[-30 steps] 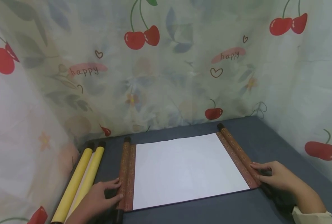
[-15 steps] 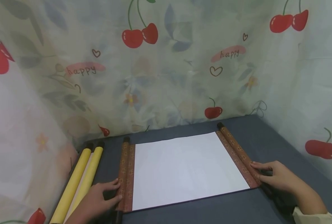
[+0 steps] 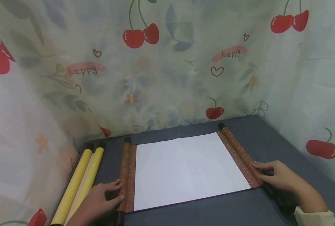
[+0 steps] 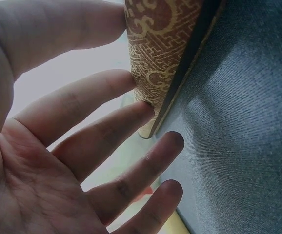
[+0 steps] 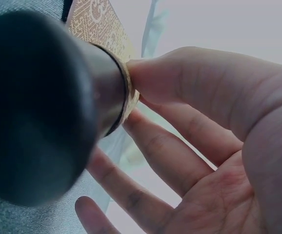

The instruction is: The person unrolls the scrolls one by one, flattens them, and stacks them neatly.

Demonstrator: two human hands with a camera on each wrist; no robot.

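Observation:
An unrolled scroll lies across the dark grey table, its blank white sheet (image 3: pixel 190 169) between two brown patterned rollers with dark knobs. My left hand (image 3: pixel 99 199) is at the near end of the left roller (image 3: pixel 125 169); the left wrist view shows straight fingers, with the thumb and foremost fingertips against the patterned surface (image 4: pixel 155 53). At the near end of the right roller (image 3: pixel 236 144), my right hand (image 3: pixel 282 175) touches the side with thumb and fingertips. A large black end knob (image 5: pixel 33 107) fills much of the right wrist view, the fingers extended beside it.
Left of the scroll, a second scroll with yellow rollers (image 3: pixel 72 185) and black ends lies mostly rolled, close to the left hand. A cherry-patterned curtain (image 3: pixel 167 78) surrounds the back and sides of the grey tabletop (image 3: pixel 195 212).
The head view has shifted slightly. Both hands stay at the roller ends, and the scroll lies as before.

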